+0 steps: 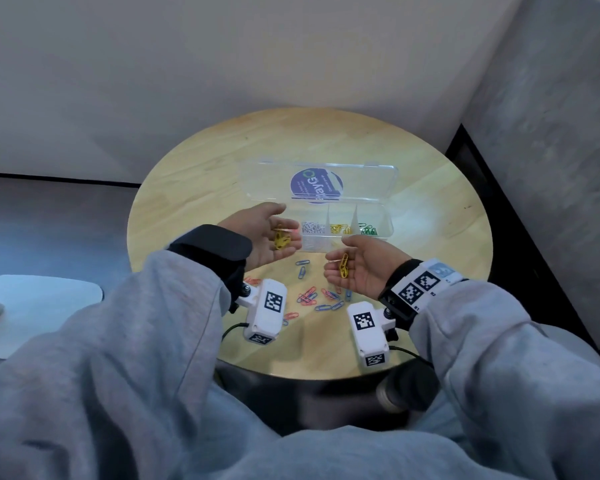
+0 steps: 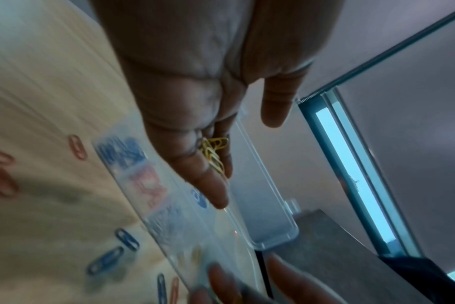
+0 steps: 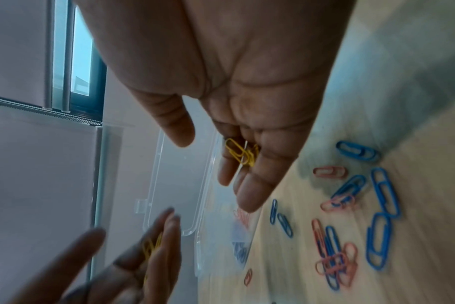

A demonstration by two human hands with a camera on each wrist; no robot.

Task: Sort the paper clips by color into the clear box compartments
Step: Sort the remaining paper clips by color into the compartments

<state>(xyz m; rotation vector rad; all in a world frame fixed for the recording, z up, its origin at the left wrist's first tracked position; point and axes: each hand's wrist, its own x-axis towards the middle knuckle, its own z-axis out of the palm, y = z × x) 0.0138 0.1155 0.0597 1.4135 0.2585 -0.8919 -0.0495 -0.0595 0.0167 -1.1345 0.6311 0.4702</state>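
The clear box (image 1: 386,216) stands open on the round wooden table (image 1: 205,174), lid (image 1: 368,174) tipped back. White clips (image 1: 311,227), yellow clips (image 1: 340,229) and green clips (image 1: 368,231) lie in separate compartments. My left hand (image 1: 260,230) hovers palm up at the box's left end, with a small heap of yellow clips (image 1: 282,239) lying on its relaxed fingers (image 2: 210,185). My right hand (image 1: 364,268) is palm up just in front of the box, a few yellow clips (image 1: 343,268) resting at the base of its fingers (image 3: 249,197), thumb apart.
Loose blue and red clips (image 1: 309,296) are scattered on the table below and between my hands, seen sharper in the right wrist view as a tangle of blue and red clips (image 3: 335,259). A white seat (image 1: 32,306) stands left of the table. Walls close in behind and at right.
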